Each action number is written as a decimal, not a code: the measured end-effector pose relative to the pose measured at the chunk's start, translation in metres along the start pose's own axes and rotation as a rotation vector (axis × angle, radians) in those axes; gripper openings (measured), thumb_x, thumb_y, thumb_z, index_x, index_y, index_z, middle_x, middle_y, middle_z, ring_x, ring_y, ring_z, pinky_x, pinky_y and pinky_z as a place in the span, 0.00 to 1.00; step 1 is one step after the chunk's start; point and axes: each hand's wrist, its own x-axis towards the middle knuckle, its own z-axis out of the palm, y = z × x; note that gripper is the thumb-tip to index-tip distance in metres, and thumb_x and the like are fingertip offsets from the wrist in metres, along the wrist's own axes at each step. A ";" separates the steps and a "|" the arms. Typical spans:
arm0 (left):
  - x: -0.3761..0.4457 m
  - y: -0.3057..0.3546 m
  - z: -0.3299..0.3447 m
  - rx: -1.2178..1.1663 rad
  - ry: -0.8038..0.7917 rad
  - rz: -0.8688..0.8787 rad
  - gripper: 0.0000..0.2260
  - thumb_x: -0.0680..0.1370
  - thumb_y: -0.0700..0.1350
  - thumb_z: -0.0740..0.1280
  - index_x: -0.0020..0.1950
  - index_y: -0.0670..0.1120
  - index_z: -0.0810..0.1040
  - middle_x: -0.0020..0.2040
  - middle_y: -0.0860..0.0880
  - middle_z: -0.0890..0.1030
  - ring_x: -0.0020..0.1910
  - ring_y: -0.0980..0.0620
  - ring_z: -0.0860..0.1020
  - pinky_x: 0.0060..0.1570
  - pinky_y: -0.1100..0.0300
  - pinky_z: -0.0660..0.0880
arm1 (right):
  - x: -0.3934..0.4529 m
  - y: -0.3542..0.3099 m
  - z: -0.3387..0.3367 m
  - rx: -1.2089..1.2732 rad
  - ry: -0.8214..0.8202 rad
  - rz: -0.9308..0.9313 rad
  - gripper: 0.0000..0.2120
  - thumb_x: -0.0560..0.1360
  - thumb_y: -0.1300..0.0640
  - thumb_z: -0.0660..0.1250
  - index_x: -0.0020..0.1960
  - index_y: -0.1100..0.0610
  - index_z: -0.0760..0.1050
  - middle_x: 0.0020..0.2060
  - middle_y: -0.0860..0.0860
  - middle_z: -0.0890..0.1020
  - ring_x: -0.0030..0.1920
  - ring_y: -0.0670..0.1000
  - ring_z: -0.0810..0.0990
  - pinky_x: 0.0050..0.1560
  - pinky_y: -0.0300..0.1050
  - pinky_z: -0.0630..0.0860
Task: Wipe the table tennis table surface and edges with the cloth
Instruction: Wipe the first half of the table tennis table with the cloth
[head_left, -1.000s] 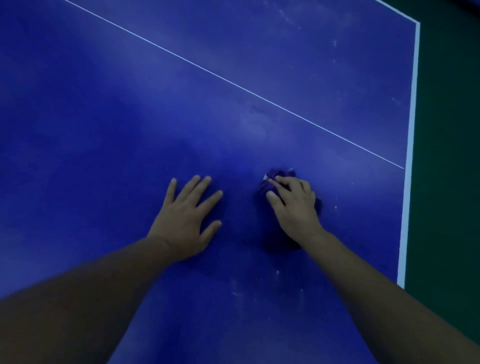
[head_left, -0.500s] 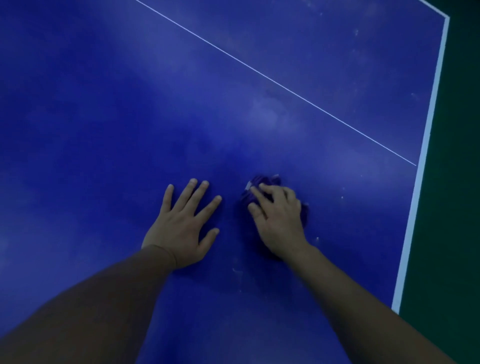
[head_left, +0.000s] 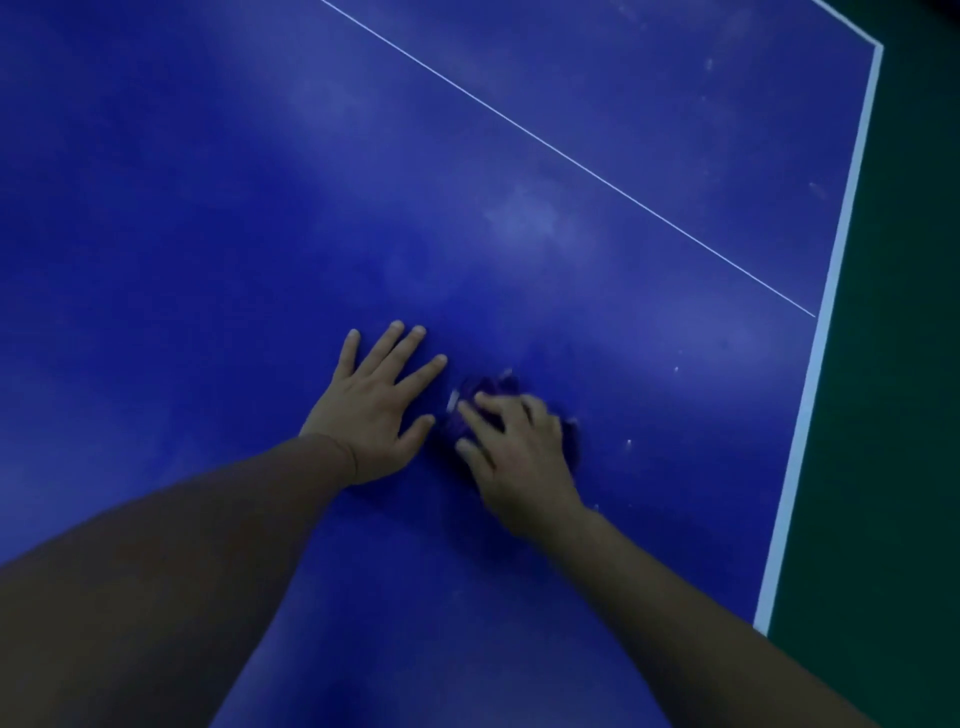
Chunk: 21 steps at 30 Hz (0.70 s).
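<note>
The blue table tennis table (head_left: 208, 218) fills most of the view, with a thin white centre line (head_left: 571, 161) and a white edge stripe (head_left: 831, 291) on the right. My right hand (head_left: 519, 447) presses a crumpled dark purple cloth (head_left: 493, 387) onto the surface; most of the cloth is hidden under the palm and fingers. My left hand (head_left: 376, 410) lies flat on the table just left of the cloth, fingers spread, holding nothing.
Pale dusty smears (head_left: 524, 218) and small white specks (head_left: 628, 442) mark the surface beyond and right of my hands. Dark green floor (head_left: 893, 415) lies past the table's right edge.
My right hand has slid the cloth leftward, closer to my left hand, which stays flat on the table. The view has shifted, so the right edge sits farther right.
</note>
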 end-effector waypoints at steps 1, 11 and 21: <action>-0.002 -0.002 -0.002 0.003 -0.017 0.014 0.33 0.79 0.63 0.45 0.83 0.55 0.49 0.83 0.49 0.41 0.80 0.50 0.34 0.76 0.41 0.33 | -0.020 -0.003 0.001 -0.007 -0.036 -0.087 0.23 0.81 0.42 0.55 0.71 0.50 0.74 0.65 0.49 0.75 0.63 0.57 0.68 0.57 0.59 0.73; -0.112 0.013 0.027 0.103 0.000 -0.027 0.34 0.81 0.63 0.49 0.82 0.47 0.54 0.82 0.40 0.48 0.82 0.42 0.44 0.77 0.36 0.46 | -0.020 0.010 -0.006 -0.033 -0.058 0.066 0.22 0.82 0.44 0.60 0.71 0.53 0.75 0.66 0.52 0.75 0.64 0.59 0.68 0.59 0.61 0.71; -0.118 0.013 0.040 0.173 -0.002 -0.035 0.35 0.81 0.65 0.48 0.83 0.46 0.51 0.82 0.38 0.47 0.82 0.42 0.43 0.77 0.35 0.46 | -0.082 0.015 -0.012 -0.085 -0.111 -0.113 0.24 0.81 0.42 0.55 0.69 0.53 0.77 0.63 0.51 0.77 0.62 0.57 0.68 0.55 0.62 0.76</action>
